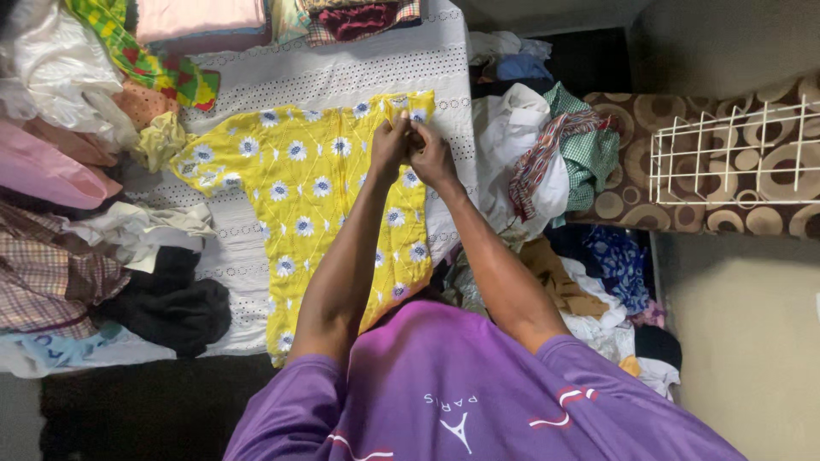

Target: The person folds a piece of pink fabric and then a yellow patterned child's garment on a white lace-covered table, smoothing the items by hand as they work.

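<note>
Both hands, left hand (389,143) and right hand (430,155), pinch the top edge of a yellow daisy-print cotton garment (299,205) spread flat on a white eyelet-covered worktop (342,72), clothes piled around.

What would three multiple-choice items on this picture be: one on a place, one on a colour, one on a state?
1. Where are both hands?
A. on the wire rack
B. at the yellow garment's upper right edge
C. on the black cloth

2. The garment's flowers are
A. white
B. red
C. green

3. The garment lies
A. rolled up
B. hanging
C. spread flat

B: left hand and right hand meet on the yellow garment.
A: white petals, dark centres.
C: it is laid out on the white cloth.
</note>
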